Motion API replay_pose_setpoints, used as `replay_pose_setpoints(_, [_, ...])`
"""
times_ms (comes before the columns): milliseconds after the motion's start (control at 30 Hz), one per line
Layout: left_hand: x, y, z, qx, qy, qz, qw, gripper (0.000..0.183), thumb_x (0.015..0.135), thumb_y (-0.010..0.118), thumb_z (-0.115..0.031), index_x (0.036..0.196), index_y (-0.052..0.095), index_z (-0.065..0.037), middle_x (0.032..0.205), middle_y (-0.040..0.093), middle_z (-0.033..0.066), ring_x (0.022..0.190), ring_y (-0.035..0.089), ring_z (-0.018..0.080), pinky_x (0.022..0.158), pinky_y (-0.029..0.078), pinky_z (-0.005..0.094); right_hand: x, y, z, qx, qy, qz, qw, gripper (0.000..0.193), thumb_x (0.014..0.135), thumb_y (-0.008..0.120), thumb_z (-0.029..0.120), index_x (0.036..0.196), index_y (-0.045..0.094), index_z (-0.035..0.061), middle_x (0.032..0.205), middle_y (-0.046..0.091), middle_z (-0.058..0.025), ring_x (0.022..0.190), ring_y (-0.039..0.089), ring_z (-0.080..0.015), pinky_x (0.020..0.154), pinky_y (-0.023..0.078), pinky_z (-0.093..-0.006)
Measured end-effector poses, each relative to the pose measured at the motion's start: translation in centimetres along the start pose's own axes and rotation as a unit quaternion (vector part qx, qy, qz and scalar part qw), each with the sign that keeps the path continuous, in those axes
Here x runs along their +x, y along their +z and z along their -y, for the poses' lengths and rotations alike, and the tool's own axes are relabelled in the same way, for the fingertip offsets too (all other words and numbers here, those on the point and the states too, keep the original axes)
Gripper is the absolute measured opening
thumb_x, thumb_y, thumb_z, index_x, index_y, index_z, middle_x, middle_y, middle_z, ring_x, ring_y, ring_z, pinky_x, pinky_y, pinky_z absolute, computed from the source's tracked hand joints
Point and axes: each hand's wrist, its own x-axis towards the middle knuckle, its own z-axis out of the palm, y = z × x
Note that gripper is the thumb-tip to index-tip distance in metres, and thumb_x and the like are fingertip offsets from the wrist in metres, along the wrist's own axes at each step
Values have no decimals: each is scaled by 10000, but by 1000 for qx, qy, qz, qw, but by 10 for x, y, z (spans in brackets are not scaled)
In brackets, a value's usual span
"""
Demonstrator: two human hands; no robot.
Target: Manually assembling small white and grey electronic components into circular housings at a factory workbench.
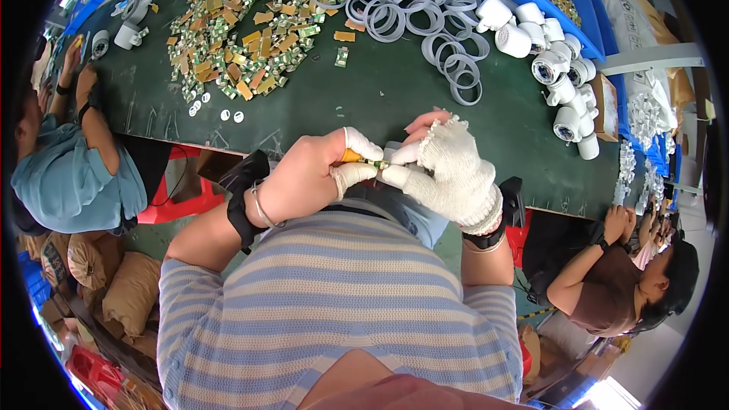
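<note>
A small green circuit board (375, 163) is pinched between my two hands, just in front of my body at the table's near edge. My left hand (304, 171), with white covers on its thumb and forefinger, is closed on the board's left end. An orange piece (351, 156) shows between those fingers; whether it is part of the board I cannot tell. My right hand (456, 171), in a white knitted glove, grips the board's right end between thumb and fingers. Something greyish (392, 147) sits behind the fingertips, too hidden to name.
A large heap of small boards (250, 19) lies at the far left of the green table (334, 102). Grey rings (387, 21) are piled at the far middle, white camera-like housings (558, 76) at the right, near blue bins (547, 4). People sit at both sides.
</note>
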Motion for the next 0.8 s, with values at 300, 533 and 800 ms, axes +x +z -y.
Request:
replay_pose_setpoints(300, [-14,-5,9,199,93,-17,975,191,944,759,-69,1124,697,-73,934,760,121,791,740,291,695,559,327,14,18,2,-33,-62,36,997,129,741,852,279,761,771,181,830,681,-29,944,665,-297,917,477,-491])
replay_pose_setpoints(533, [-34,-46,-11,-37,11,-139,989,208,946,753,-70,1144,689,-53,1009,748,57,924,696,119,753,568,305,9,17,27,-9,23,-95,995,251,768,872,241,956,759,119,909,704,-75,972,667,-318,962,481,-453])
replay_pose_setpoints(800, [-99,-274,12,413,-38,-429,802,352,1012,660,-108,1356,614,-47,1092,727,40,870,650,84,739,501,223,-15,22,-11,154,58,-122,979,77,915,739,44,991,725,43,916,715,-100,861,681,-259,802,534,-370])
